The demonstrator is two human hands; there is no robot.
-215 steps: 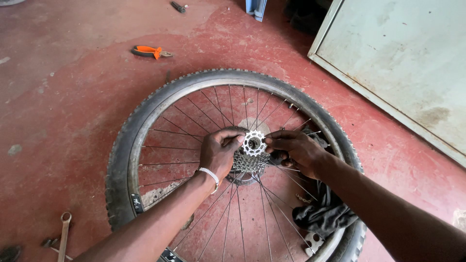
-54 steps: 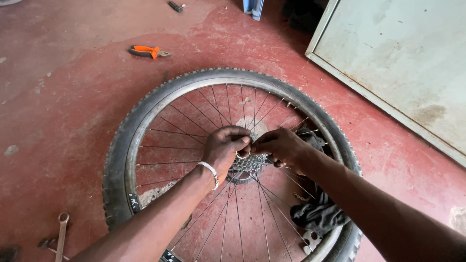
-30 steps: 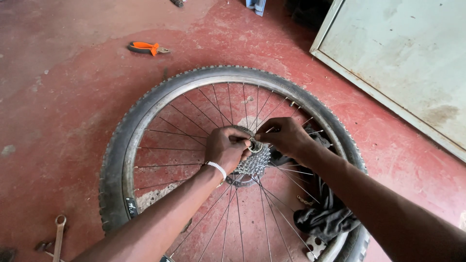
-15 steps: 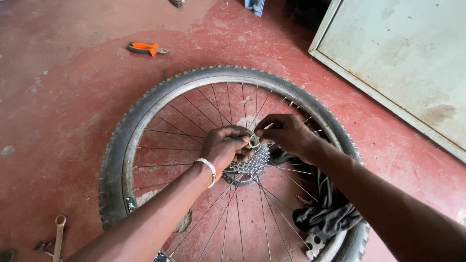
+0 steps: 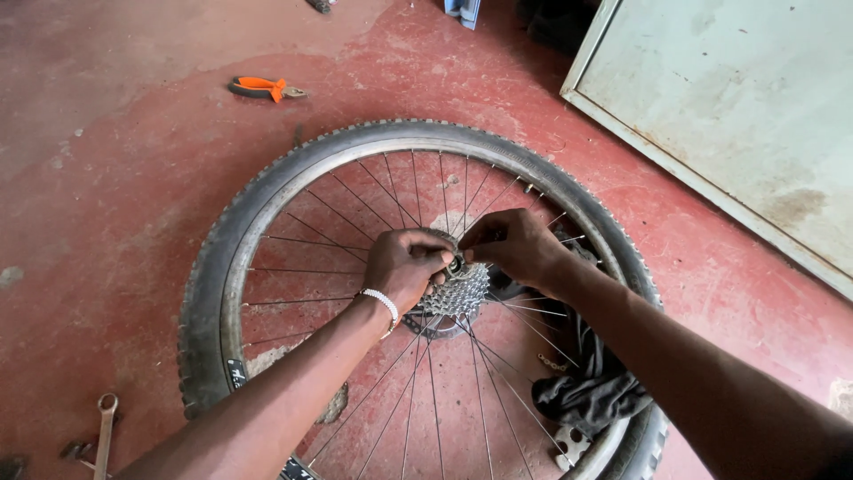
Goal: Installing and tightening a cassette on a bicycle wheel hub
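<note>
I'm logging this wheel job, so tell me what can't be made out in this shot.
Head view:
- Hub centre above the sprocket cluster: covered by left hand and right hand.
- Wheel: lower rim cut off by bottom edge.
- Spanner: cut off at bottom.
- Black cloth: partly under right forearm.

A: State the position of the left hand (image 5: 404, 265).

B: The left forearm enters from the lower left and runs up and to the right. The hand is curled, knuckles upward, fingers bent toward the centre. A white beaded band sits at the wrist.

A: And the right hand (image 5: 513, 246)?

B: The right forearm enters from the lower right and runs up and to the left. The hand is palm down, fingers pinched together, tips facing the left hand's fingertips. The two sets of fingertips nearly touch.
</note>
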